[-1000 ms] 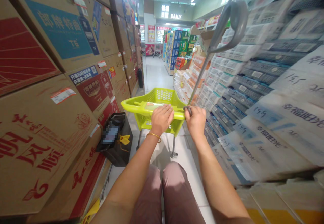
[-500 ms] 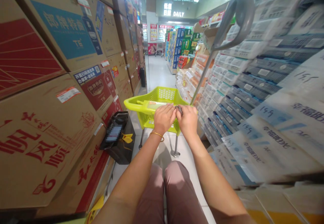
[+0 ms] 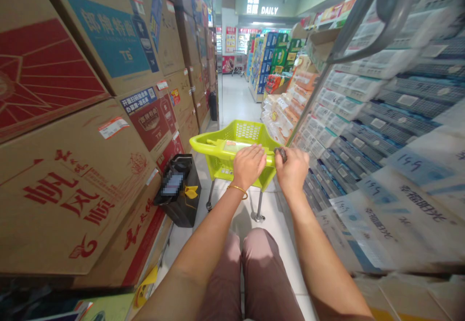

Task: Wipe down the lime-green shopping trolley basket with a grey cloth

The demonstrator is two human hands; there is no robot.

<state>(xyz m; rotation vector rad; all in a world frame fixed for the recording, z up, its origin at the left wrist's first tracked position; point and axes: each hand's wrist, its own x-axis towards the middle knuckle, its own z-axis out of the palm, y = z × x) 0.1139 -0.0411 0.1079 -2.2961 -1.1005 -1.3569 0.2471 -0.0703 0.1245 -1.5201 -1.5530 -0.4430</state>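
Note:
A lime-green shopping cart (image 3: 247, 129) with a perforated plastic basket stands in front of my knees. My left hand (image 3: 250, 163) is closed over the middle of its green handle (image 3: 212, 147), fingers folded across the bar. Farther right, my right hand (image 3: 293, 168) is closed at the handle's right end. A small dark brown thing (image 3: 281, 155) shows by its thumb and fingers, too covered to name. The bar beneath the right palm is hidden.
Stacked cartons (image 3: 109, 161) wall the left side. A black bag (image 3: 183, 200) stands on the floor beside them. Packaged goods (image 3: 366, 117) are piled along the right, with a metal pole bearing a grey loop (image 3: 395, 21). The tiled aisle (image 3: 234, 96) runs ahead to shelves.
My right hand has slid right along the handle with the dark thing, away from my left hand. The whole view has shifted, with the cart appearing farther right.

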